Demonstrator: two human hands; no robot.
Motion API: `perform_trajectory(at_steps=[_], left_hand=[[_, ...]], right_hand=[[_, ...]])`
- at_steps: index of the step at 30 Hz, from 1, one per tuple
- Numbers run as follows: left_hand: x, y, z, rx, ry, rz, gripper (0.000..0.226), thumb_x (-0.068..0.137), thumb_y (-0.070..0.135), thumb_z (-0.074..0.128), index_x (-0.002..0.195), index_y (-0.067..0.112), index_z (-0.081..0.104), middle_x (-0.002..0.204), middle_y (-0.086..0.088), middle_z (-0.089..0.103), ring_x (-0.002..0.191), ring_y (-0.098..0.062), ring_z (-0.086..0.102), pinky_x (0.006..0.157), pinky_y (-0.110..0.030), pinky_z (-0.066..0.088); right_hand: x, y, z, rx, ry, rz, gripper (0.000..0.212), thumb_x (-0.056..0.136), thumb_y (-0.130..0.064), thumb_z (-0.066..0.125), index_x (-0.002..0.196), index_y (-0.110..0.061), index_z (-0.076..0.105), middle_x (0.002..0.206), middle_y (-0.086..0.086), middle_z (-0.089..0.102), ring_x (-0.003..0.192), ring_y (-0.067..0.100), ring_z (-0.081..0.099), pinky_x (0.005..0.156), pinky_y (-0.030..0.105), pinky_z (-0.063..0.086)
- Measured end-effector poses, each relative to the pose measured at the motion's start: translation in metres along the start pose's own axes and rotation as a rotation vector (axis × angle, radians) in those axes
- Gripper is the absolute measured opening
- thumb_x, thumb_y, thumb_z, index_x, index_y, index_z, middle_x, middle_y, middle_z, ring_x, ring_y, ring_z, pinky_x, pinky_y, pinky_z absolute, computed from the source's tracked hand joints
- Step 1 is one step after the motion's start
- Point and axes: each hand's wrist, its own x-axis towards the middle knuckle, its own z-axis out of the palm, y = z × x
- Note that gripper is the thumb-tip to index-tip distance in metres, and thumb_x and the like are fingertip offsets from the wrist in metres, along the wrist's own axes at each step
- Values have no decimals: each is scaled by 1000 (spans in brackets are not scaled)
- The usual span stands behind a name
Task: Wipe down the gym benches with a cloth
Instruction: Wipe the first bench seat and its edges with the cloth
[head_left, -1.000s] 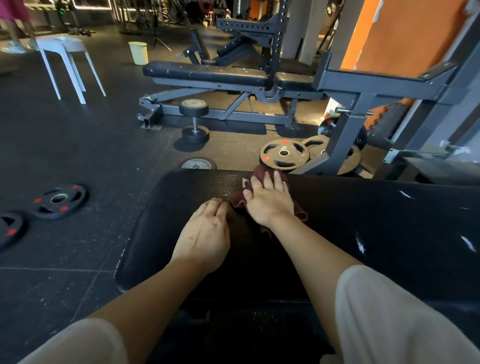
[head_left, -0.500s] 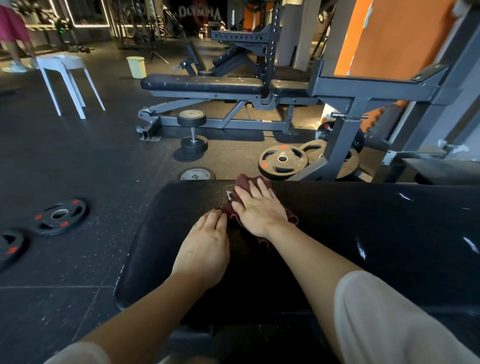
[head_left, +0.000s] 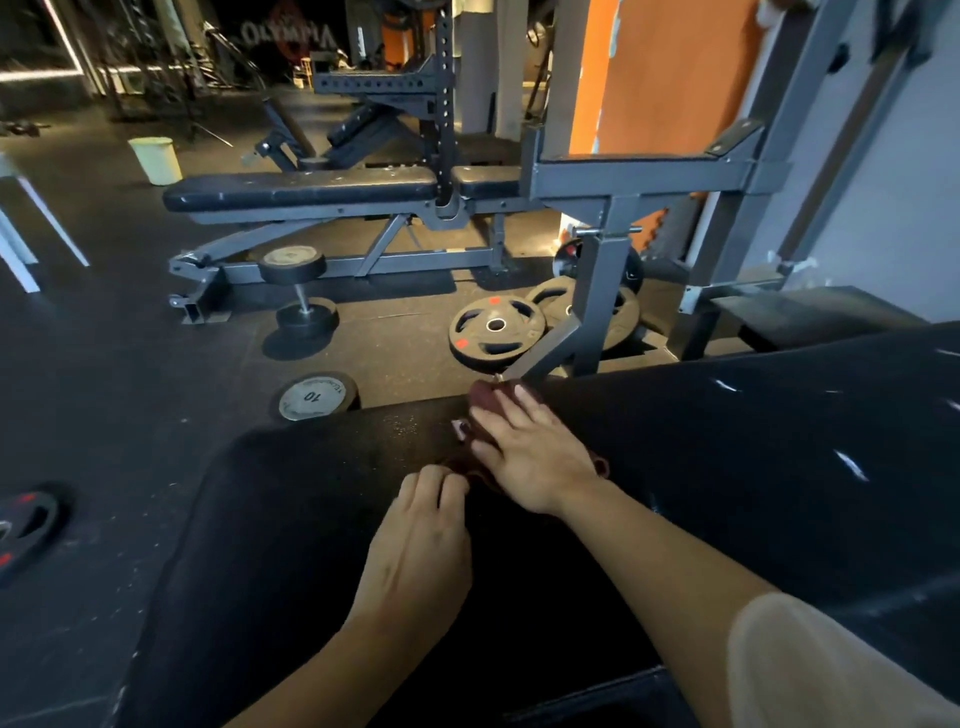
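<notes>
The right hand (head_left: 530, 457) lies flat, fingers straight, pressing a dark red cloth (head_left: 485, 402) onto the near black bench pad (head_left: 727, 467) at its far edge. The left hand (head_left: 418, 540) rests on the pad just beside it — fingers loosely bent, holding nothing. A pale bucket (head_left: 155, 160) stands on the floor beyond the far bench (head_left: 301, 191) — its contents cannot be seen.

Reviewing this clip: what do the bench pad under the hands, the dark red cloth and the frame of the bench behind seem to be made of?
Bench pad: looks like black vinyl or faux leather over padding, given its smooth skin with bright glints and rounded edge.
Cloth: soft, matte fabric, perhaps microfibre or terry; it bunches under the right hand.
Far bench frame: seemingly grey painted steel tube, with straight square sections and a dull sheen.
</notes>
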Motion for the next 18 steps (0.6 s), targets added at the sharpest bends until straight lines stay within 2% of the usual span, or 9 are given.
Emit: perform_trajectory(at_steps=[2,4,6,9,11,15,16,18], left_hand=[[-1,-1,4,28,-22,38,54,89,35,20,136,22,42,135,7,39,115,-5,37,97,-19,36],[-2,-3,8,59,0,20,48,91,30,28,134,18,47,133,2,45,115,-11,43,95,-22,41],[-3,-4,12,97,37,33,36,90,20,43,123,12,57,121,-3,56,103,-17,53,87,-27,48],[-5,-5,15,99,86,47,30,88,15,48,113,9,62,109,-6,60,94,-20,57,81,-30,50],[-5,-5,14,86,101,51,26,90,15,47,111,11,61,107,-4,58,93,-18,55,78,-30,49],[-5,-5,15,106,138,60,22,90,11,54,111,8,61,106,-6,58,94,-21,53,77,-31,48],[-5,-4,15,117,151,52,22,89,11,53,108,7,62,104,-7,58,92,-23,54,76,-32,48],[-5,-1,13,140,188,47,24,86,13,43,99,5,62,95,-11,59,85,-27,56,71,-37,50]], right_hand=[[-6,23,-4,-8,10,169,55,102,-51,19,153,-32,12,163,-1,-2,148,23,-14,118,41,-7],[-7,15,0,-20,26,259,59,101,-53,17,154,-28,11,163,3,-4,147,27,-15,118,44,-7],[-8,-11,9,-19,55,191,60,100,-54,17,154,-26,13,162,6,-2,147,28,-14,118,44,-6],[-19,-21,14,-21,34,10,56,102,-51,19,153,-30,13,163,2,0,148,23,-12,119,40,-4],[-30,3,7,-20,7,25,54,102,-51,19,153,-33,13,162,-1,0,148,21,-13,119,40,-4],[-51,37,-4,-12,5,265,57,101,-52,18,153,-32,9,162,0,-4,147,26,-16,118,41,-6],[-54,30,-1,-23,9,278,58,101,-52,18,154,-31,8,162,2,-5,147,28,-16,118,42,-5],[-63,-1,9,-34,28,188,57,101,-51,19,154,-30,10,162,4,-5,147,28,-16,118,43,-5]])
